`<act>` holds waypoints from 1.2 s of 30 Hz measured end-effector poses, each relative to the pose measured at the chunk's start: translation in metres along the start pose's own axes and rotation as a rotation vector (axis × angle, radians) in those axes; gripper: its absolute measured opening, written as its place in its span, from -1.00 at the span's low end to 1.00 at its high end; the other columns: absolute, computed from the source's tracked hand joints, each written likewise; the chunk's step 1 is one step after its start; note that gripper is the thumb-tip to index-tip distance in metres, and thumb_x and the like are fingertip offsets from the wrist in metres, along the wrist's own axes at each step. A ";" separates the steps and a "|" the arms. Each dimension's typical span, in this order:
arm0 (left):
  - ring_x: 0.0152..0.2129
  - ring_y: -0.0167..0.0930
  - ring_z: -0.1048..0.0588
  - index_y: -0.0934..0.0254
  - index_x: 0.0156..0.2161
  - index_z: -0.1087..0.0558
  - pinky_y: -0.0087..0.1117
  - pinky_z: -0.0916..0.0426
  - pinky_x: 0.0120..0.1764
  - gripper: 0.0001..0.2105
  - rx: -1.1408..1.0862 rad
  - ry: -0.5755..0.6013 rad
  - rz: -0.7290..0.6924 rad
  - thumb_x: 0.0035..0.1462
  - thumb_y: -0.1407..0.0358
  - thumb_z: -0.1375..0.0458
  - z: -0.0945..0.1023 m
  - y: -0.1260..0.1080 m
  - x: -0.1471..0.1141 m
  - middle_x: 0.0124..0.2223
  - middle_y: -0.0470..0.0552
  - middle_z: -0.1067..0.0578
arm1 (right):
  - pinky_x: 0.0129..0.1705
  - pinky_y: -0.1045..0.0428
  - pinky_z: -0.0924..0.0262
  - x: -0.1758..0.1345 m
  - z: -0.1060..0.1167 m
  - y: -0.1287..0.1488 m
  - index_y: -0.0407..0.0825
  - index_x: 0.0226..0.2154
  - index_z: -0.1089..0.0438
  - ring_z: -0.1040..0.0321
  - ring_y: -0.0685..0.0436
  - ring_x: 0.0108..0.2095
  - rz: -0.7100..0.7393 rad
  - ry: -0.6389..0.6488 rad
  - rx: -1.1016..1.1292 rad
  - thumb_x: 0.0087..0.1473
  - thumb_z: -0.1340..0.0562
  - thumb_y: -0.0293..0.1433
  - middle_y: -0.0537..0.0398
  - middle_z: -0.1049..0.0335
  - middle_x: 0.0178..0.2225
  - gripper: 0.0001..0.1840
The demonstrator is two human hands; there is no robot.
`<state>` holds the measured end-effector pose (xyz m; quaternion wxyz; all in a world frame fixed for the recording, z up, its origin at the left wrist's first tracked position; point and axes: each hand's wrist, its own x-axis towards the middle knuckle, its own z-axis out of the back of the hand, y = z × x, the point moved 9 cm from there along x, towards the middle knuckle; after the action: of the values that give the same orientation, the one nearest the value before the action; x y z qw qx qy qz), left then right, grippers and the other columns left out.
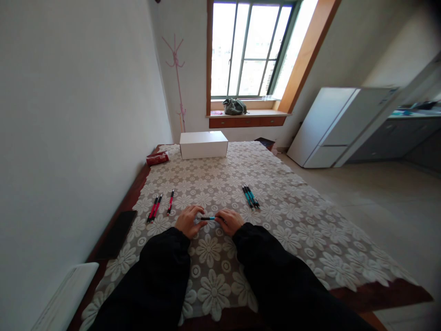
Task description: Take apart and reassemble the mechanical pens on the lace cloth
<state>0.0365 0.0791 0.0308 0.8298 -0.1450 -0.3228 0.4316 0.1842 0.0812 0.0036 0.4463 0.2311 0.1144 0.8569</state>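
A teal and black pen [207,218] lies crosswise between my two hands, just above or on the floral tablecloth [209,250]. My right hand [229,221] pinches its right end. At the other end, the curved thumb and fingers of my left hand [189,221] form a loop around the pen's tip; whether they touch it I cannot tell. To the left lie three red and black pens, two side by side [156,208] and one red pen [170,202] apart. On the right, several teal pens [251,196] rest in a close row.
A white box [204,145] stands at the table's far end, beside a red packet [157,158]. Along the left edge are a flat black object [117,234] and a white object [67,296]. The wall [79,115] runs close on the left.
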 end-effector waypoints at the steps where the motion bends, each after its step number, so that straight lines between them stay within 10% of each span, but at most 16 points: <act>1: -0.07 -0.27 -0.42 0.20 -0.17 -0.46 -0.23 -0.31 0.00 -0.77 0.006 -0.007 0.002 0.04 0.21 -0.25 0.001 0.000 0.000 -0.06 0.06 -0.49 | -0.15 0.02 -0.21 0.000 0.000 0.000 0.00 -0.29 -0.40 -0.36 -0.11 -0.22 0.002 -0.002 0.002 0.23 -0.12 -0.29 0.03 -0.45 -0.29 -0.81; 8: -0.17 -0.31 -0.45 0.22 -0.40 -0.50 -0.25 -0.32 -0.05 -0.74 0.044 0.020 0.012 0.22 0.18 -0.06 -0.003 0.002 -0.001 -0.18 0.02 -0.54 | -0.16 0.02 -0.21 0.001 0.001 0.000 0.00 -0.28 -0.42 -0.35 -0.11 -0.22 -0.002 -0.012 -0.006 0.22 -0.13 -0.29 0.04 -0.45 -0.28 -0.82; 36: -0.20 -0.31 -0.47 0.17 -0.15 -0.48 -0.30 -0.30 -0.12 -0.83 0.081 0.031 0.065 0.16 0.24 -0.15 -0.004 0.005 -0.001 -0.22 -0.03 -0.56 | -0.09 0.00 -0.21 0.002 0.002 -0.006 0.02 -0.21 -0.45 -0.34 -0.12 -0.17 -0.030 -0.021 -0.007 0.18 -0.17 -0.32 0.05 -0.45 -0.25 -0.83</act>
<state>0.0351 0.0815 0.0248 0.8254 -0.1284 -0.2873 0.4687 0.1887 0.0867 0.0037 0.4611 0.2369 0.1099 0.8481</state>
